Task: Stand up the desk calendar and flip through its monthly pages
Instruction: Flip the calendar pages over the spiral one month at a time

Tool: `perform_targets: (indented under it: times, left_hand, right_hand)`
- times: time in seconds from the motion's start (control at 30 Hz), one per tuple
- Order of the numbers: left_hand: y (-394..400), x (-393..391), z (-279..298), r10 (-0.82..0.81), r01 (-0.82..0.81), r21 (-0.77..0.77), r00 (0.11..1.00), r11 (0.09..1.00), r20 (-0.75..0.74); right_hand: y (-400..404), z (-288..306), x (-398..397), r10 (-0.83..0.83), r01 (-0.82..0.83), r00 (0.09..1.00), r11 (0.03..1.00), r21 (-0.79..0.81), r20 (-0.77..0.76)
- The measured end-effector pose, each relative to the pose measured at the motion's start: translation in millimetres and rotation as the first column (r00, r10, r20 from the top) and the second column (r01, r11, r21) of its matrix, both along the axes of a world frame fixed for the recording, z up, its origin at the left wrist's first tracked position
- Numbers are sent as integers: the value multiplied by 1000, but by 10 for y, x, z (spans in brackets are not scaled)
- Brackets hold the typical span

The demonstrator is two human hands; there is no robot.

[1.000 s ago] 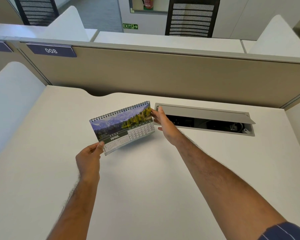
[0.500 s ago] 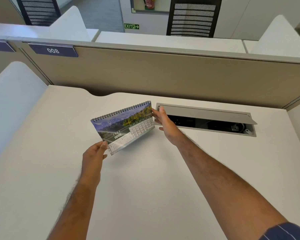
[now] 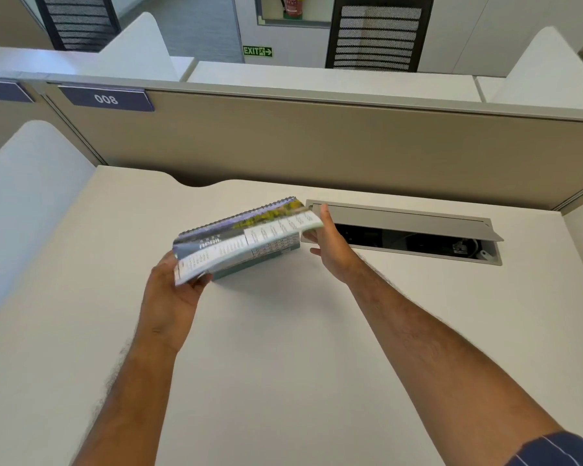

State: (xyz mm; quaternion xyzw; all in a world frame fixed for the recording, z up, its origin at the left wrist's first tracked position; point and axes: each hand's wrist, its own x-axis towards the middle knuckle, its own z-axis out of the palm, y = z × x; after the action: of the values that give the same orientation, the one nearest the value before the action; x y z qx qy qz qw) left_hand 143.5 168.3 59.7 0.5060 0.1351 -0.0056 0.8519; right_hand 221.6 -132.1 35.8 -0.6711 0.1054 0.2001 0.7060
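Observation:
The spiral-bound desk calendar [image 3: 246, 238] stands on the white desk [image 3: 283, 348], showing an APRIL page with a mountain landscape photo. That front page is lifted away from the pages beneath it, tilted nearly flat and blurred. My left hand [image 3: 172, 297] pinches the page's lower left corner. My right hand [image 3: 330, 243] holds the calendar's right edge, thumb on top and fingers under the lifted page. The wire spiral runs along the calendar's far top edge.
A grey cable hatch [image 3: 404, 220] with its lid raised lies in the desk just right of the calendar, cables visible inside. A beige partition [image 3: 317, 146] with a "008" label [image 3: 106, 99] closes the desk's far side. White side dividers stand left and right.
The April page has swung up and away from the stack, from facing me to almost flat. My left hand rose with its corner. My right hand stayed at the right edge.

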Motion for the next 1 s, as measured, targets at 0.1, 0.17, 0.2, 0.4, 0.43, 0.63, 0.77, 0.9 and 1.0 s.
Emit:
perform_targets:
  times: [0.1,0.17,0.2,0.4,0.43,0.63,0.77,0.9,1.0]
  left_hand:
    - [-7,98,122,51,-51,-170,999,984,-7]
    - [1,147,144,67,-67,-192,998,979,-7]
    - [-4,166,149,71,-71,-178,997,982,-6]
    - [-44,227,181,66,-68,-103,998,992,-21]
    - [-44,239,173,61,-63,-97,998,993,-22]
    - [-40,254,167,30,-29,-28,999,999,37]
    - [-4,239,38,182,-184,85,983,979,35]
    - [-39,195,-238,347,-302,313,933,900,-95]
    - [-104,121,-387,233,-126,419,948,899,-216]
  right_hand:
    - [6,-18,26,9,-9,1000,1000,-19,-13]
    - [13,-44,33,17,-17,1000,1000,-22,3]
    - [13,-54,37,22,-22,1000,1000,-18,14]
    - [-5,-127,73,51,-51,999,998,-35,9]
    - [-3,-133,80,52,-52,999,998,-37,4]
    - [-1,-132,88,41,-41,999,998,-44,-7]
    - [10,-138,87,36,-36,999,999,-41,4]
    - [27,-118,71,40,-39,999,999,-26,26]
    - [28,-108,66,45,-45,999,999,-25,30]
